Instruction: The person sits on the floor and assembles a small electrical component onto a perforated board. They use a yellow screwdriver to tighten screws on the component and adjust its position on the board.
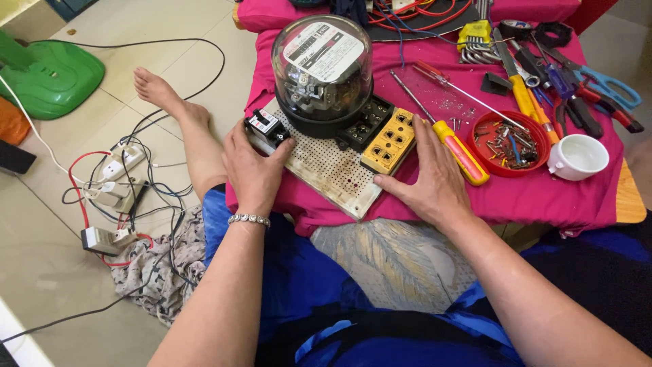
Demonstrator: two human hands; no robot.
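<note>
Perforated board (326, 170) | left hand (252, 170) spread on breaker (267, 127) | right hand (429, 175) flat, spread

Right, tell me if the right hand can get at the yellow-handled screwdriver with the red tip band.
Probably yes. The right hand lies flat on the pink cloth, and the yellow-handled screwdriver lies just beside its fingers, with nothing between them or on top of it.

Meter dome (322, 58): clear glossy glass or plastic, showing reflections. Perforated board (331, 170): matt off-white w/ stains, lying at table's near edge. Socket block (388, 141): yellow matt plastic. Table cover (543, 197): pink cloth, creasing. Screwdriver (454, 139): metal shaft, glossy plastic handle. Bowl (509, 143): red plastic, holding metal screws.
</note>
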